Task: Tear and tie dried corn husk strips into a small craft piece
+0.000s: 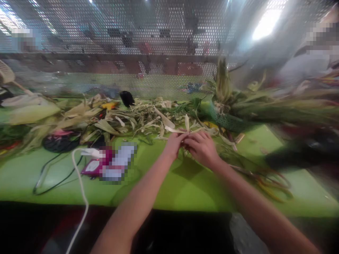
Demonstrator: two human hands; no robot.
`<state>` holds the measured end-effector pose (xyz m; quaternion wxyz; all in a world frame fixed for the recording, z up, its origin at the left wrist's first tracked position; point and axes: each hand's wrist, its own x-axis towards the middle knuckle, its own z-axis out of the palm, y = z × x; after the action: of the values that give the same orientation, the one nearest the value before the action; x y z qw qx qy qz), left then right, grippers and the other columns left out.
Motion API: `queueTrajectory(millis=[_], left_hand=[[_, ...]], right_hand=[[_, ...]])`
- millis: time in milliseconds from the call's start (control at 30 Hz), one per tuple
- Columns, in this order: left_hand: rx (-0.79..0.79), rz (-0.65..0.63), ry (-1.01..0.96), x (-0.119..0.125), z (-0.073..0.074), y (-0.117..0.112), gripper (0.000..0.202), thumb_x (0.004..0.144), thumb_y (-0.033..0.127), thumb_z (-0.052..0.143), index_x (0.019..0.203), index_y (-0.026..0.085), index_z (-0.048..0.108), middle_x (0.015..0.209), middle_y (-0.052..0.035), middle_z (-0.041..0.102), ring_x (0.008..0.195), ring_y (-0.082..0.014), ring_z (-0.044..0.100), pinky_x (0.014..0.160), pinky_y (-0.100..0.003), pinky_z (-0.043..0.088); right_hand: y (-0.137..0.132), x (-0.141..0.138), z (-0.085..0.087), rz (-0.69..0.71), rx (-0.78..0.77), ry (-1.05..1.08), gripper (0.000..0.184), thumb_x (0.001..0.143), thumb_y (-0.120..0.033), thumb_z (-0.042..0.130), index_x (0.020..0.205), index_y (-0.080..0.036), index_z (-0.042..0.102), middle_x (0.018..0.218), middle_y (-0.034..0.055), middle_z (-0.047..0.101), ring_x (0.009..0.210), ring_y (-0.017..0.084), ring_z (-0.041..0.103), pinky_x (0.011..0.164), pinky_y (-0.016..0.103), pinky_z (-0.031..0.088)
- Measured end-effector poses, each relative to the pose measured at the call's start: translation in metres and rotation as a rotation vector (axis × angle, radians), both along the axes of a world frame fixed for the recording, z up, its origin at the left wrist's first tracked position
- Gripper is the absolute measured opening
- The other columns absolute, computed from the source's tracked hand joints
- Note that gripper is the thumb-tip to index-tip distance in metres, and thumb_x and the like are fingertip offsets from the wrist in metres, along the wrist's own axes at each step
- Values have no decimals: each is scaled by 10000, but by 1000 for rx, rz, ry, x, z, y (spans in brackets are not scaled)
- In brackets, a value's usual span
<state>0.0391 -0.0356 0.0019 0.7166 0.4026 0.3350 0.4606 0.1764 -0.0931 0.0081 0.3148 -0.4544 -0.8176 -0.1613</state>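
Over the green table (159,190), my left hand (173,144) and my right hand (201,145) meet with bent fingers. Between them they grip pale corn husk strips (187,123), whose ends stick up and out past the fingertips. The fingers cover the part that is gripped. Right behind the hands lies a loose pile of dry husk pieces (140,116). To the right of my right forearm is a blurred pair of scissors (275,185) with yellow-orange handles.
A green basket (230,118) holds upright husks (223,83) at the right. Left are a magenta pouch (92,167), a pixelated flat object (120,162) and a white cable (81,183) hanging over the front edge. Perforated metal mesh (164,46) stands behind. Another person (307,70) is at right.
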Motion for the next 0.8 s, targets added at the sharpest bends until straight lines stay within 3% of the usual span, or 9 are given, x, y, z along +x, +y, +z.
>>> queueTrajectory(millis=[133,300,467,633,800], left_hand=[[16,-44,32,-2,1,0,382,629,344,815,904,134,651,789,-28,670,704,-121,596,625,-231,451],[162,-120,130,-5,4,-1,368,691,419,780,913,150,662,815,-35,656,768,-149,610,624,-244,460],[188,-143,125,-4,2,-1,352,728,424,755,938,152,679,830,-30,648,765,-145,593,656,-258,457],[204,-121,93,0,-8,-1,432,696,420,795,1010,150,675,891,-43,682,818,-150,607,765,-285,462],[221,-34,121,3,-14,0,409,690,410,796,974,143,672,845,-40,693,782,-150,616,782,-304,465]], right_hand=[[-2,3,7,-38,20,166,104,911,-246,615,924,-238,718,937,32,733,896,212,590,808,365,406],[0,14,17,-124,-17,416,92,894,-278,645,857,-216,702,904,32,728,873,207,597,821,360,423],[4,16,11,-175,-225,725,126,840,-315,678,796,-196,680,743,8,667,721,170,567,680,296,434],[7,12,8,-125,-421,1049,196,777,-363,695,733,-185,629,628,-22,580,580,121,499,543,242,400],[7,9,9,4,-581,1232,214,737,-371,732,815,-193,644,712,-1,646,645,139,588,618,267,485]])
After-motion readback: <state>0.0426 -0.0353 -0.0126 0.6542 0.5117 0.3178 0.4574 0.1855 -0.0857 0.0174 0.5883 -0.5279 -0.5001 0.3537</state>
